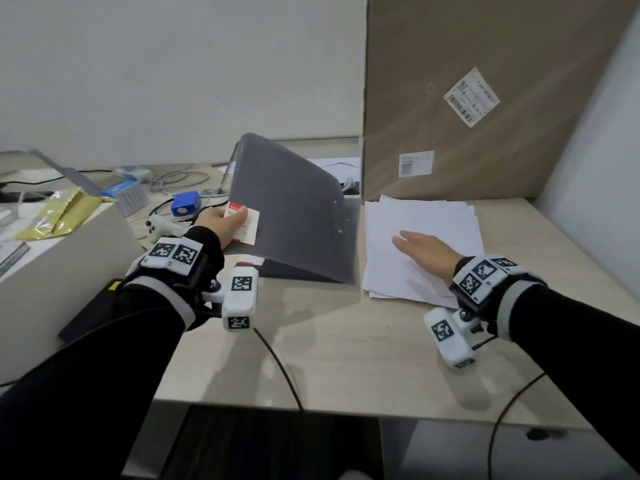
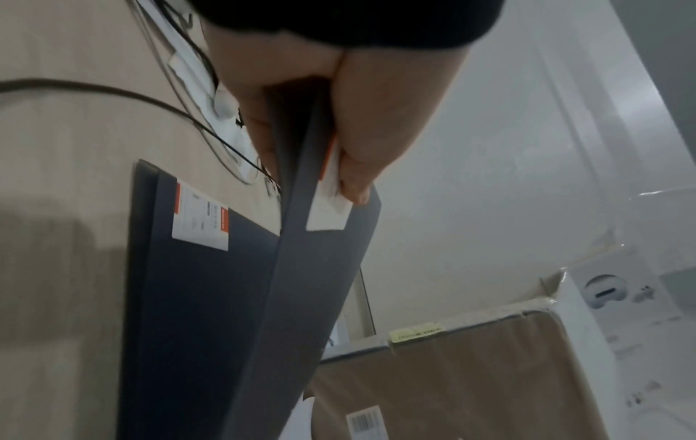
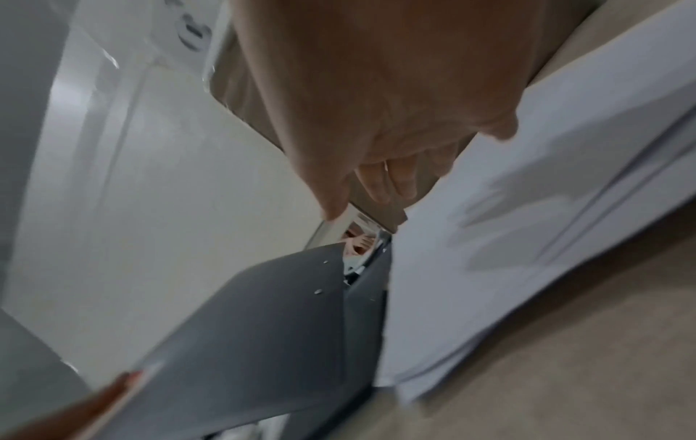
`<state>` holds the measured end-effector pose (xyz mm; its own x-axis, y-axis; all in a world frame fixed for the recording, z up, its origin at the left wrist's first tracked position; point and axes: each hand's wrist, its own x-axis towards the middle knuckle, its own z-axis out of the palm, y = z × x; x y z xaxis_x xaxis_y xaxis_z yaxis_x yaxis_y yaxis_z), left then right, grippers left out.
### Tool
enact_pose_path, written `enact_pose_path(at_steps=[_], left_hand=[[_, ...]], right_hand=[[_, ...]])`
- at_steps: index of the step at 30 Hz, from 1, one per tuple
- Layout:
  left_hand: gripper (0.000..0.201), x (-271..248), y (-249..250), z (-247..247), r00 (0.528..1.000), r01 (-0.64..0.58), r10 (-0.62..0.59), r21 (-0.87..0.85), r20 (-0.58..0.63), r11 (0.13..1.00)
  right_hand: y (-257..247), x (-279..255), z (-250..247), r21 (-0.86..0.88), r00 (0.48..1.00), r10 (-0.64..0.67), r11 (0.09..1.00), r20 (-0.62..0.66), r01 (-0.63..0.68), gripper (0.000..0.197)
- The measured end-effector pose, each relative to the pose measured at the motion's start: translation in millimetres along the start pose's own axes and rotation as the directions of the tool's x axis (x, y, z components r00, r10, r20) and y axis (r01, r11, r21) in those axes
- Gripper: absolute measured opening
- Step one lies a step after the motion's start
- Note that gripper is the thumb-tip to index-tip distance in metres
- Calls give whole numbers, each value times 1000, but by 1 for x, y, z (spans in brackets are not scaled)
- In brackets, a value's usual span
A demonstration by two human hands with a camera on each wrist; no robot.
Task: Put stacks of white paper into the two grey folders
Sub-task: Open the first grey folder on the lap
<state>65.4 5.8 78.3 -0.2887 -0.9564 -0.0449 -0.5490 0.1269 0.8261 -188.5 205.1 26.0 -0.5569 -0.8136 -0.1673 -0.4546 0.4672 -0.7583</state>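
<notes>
**Folder cover lifted, papers waiting beside it**

On the desk (image 1: 329, 348), nearest the person, the right hand (image 1: 427, 249) is lying flat on the paper stack (image 1: 422, 230), fingers straight and loosely spread, pointing left toward the folders. The stack is sitting loose on the desk, just right of the folders, its sheets slightly fanned and its long axis running away from the person. None of the paper is lying inside a folder.

The left hand (image 1: 221, 223) is pinching the left edge of the top folder (image 1: 294, 206), thumb on its white label (image 1: 247, 223) and fingers underneath. The cover is standing tilted, raised at its left edge and hinged along its right side next to the papers. From the left wrist view, the thumb (image 2: 361, 143) is pressing the label against the grey cover. What the folder is holding inside cannot be told.

The second folder (image 2: 196, 297) is lying flat and closed beneath it, long axis running front to back.

Farther back, a large cardboard box (image 1: 485, 98) is standing upright behind the papers.
</notes>
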Motion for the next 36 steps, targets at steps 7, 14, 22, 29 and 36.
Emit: enact_pose_path(at_steps=[7, 14, 22, 29, 36], left_hand=[[40, -48, 8, 27, 987, 56, -4, -318, 162, 947], [26, -131, 34, 90, 925, 109, 52, -394, 376, 913], [33, -202, 42, 168, 779, 79, 1, -100, 627, 992], [32, -240, 35, 220, 702, -152, 76, 44, 708, 987], [68, -260, 39, 229, 572, -397, 85, 185, 816, 899]], right_hand=[[-15, -57, -26, 525, 989, 23, 846, 148, -98, 56], [41, -121, -60, 620, 981, 91, 784, -170, 35, 43], [122, -203, -99, 656, 926, 247, 754, -286, 2, 45], [162, -255, -120, 595, 903, 294, 802, -313, -55, 52], [162, -276, -144, 618, 919, 288, 784, -270, -64, 50]])
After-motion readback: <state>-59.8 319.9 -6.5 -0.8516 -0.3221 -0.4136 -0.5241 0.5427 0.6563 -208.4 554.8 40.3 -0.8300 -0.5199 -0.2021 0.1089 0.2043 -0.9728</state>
